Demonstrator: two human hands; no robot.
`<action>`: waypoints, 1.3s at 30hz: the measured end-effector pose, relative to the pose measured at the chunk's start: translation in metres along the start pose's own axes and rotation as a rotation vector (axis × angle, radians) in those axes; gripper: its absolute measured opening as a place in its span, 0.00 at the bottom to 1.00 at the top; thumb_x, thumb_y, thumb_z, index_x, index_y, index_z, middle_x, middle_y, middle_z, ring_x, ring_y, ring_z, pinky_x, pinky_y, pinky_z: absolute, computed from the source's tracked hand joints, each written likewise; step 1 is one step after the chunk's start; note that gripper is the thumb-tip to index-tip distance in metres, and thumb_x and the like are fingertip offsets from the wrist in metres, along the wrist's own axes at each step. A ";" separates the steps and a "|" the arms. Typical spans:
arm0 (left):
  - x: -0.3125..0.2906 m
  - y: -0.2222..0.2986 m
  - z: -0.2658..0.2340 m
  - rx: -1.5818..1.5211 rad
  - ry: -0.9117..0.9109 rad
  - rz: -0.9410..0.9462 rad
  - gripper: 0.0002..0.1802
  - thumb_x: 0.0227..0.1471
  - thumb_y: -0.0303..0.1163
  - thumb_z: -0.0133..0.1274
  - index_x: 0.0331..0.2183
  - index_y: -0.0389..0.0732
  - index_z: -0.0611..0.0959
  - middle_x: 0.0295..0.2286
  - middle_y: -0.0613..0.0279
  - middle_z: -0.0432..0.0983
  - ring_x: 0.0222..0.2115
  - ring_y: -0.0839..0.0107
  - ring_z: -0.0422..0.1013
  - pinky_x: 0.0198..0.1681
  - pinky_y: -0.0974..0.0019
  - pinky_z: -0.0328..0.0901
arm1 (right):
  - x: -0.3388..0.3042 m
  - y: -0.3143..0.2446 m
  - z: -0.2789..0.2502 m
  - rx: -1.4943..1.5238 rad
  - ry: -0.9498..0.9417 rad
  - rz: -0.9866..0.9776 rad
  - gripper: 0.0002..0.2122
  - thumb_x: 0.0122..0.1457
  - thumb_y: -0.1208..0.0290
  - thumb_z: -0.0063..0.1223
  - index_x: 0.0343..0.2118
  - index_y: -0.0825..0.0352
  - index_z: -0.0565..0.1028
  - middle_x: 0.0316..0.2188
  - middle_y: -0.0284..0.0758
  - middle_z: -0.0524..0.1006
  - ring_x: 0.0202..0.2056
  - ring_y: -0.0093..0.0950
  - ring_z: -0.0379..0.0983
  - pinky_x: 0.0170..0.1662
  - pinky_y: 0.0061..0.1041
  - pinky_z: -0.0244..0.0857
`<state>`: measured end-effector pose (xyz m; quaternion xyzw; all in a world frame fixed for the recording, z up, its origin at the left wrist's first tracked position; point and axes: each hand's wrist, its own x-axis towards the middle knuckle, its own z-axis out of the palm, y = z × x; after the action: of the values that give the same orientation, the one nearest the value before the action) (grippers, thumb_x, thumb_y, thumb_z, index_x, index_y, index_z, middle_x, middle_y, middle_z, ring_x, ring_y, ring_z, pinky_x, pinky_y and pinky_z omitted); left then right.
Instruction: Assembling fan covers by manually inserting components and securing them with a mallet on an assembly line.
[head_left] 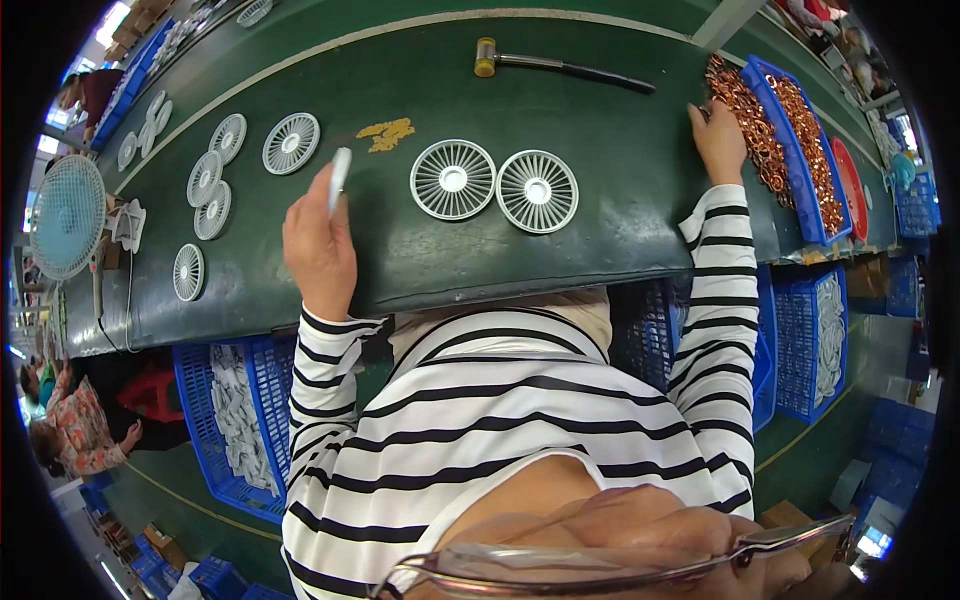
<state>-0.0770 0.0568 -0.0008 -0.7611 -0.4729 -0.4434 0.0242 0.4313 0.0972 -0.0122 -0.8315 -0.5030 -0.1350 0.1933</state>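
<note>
White disc (340, 177) — edge-on, in left hand (320, 252)

Left hand (320, 255) gripping, right hand (722, 145) palm-down

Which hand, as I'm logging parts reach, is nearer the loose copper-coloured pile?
Right. The right hand is at the left edge of the pile; the left hand is far to its left, beyond the two central spoked wheels, holding a pale piece.
</note>
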 end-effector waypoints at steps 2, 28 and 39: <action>-0.003 -0.007 0.004 0.048 -0.137 0.009 0.22 0.49 0.21 0.52 0.48 0.42 0.76 0.42 0.55 0.76 0.40 0.51 0.70 0.46 0.56 0.63 | 0.001 0.014 -0.002 -0.064 -0.053 0.009 0.14 0.56 0.57 0.53 0.34 0.64 0.77 0.32 0.45 0.78 0.36 0.45 0.75 0.37 0.42 0.69; 0.069 -0.117 0.013 0.536 -0.386 -0.300 0.29 0.52 0.54 0.45 0.44 0.41 0.79 0.33 0.42 0.77 0.35 0.47 0.74 0.39 0.51 0.68 | -0.049 -0.046 -0.023 0.467 0.161 -0.320 0.06 0.56 0.69 0.56 0.34 0.65 0.76 0.29 0.36 0.76 0.28 0.32 0.74 0.32 0.28 0.67; 0.045 -0.087 -0.009 0.382 0.010 -0.360 0.19 0.48 0.46 0.58 0.37 0.41 0.82 0.27 0.48 0.79 0.30 0.49 0.75 0.33 0.54 0.69 | -0.125 -0.110 -0.060 0.774 0.299 -0.511 0.07 0.49 0.79 0.62 0.31 0.68 0.77 0.30 0.36 0.78 0.30 0.34 0.73 0.32 0.27 0.67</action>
<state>-0.1398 0.1323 0.0027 -0.6442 -0.6756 -0.3470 0.0903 0.2746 0.0179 0.0097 -0.5201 -0.6709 -0.0993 0.5192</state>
